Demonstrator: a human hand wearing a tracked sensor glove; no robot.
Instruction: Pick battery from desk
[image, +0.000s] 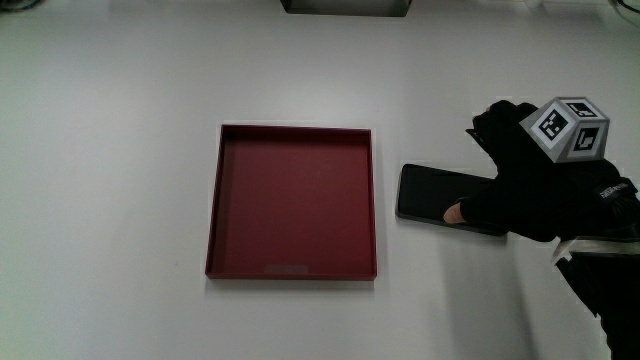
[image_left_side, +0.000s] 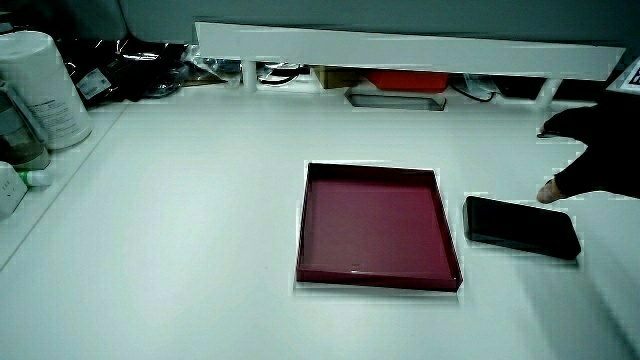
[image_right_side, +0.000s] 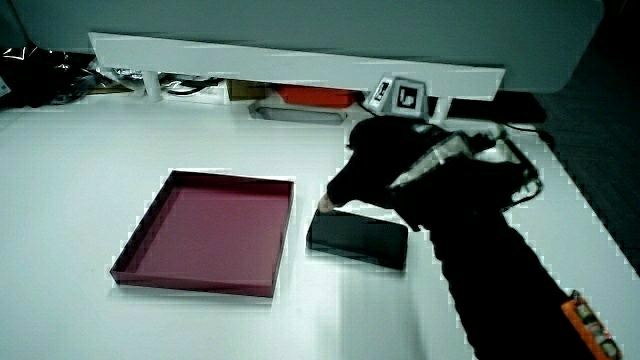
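A flat black battery (image: 430, 192) lies on the white table beside the empty red tray (image: 290, 272). The gloved hand (image: 530, 180), with the patterned cube (image: 568, 128) on its back, hovers over the end of the battery that is away from the tray. Its fingers are spread, and one bare fingertip (image: 455, 212) touches the battery's top. In both side views the battery (image_left_side: 520, 227) (image_right_side: 358, 240) rests flat on the table next to the tray (image_left_side: 375, 277) (image_right_side: 195, 283), and the hand (image_left_side: 600, 150) (image_right_side: 400, 165) reaches down to its edge with one fingertip (image_right_side: 325, 205).
A low white partition (image_left_side: 400, 50) runs along the table's edge farthest from the person, with a red item (image_left_side: 405, 80) and a grey tray (image_left_side: 395, 100) under it. A white canister (image_left_side: 40, 85) and dark cables (image_left_side: 120, 60) stand at the table's corner.
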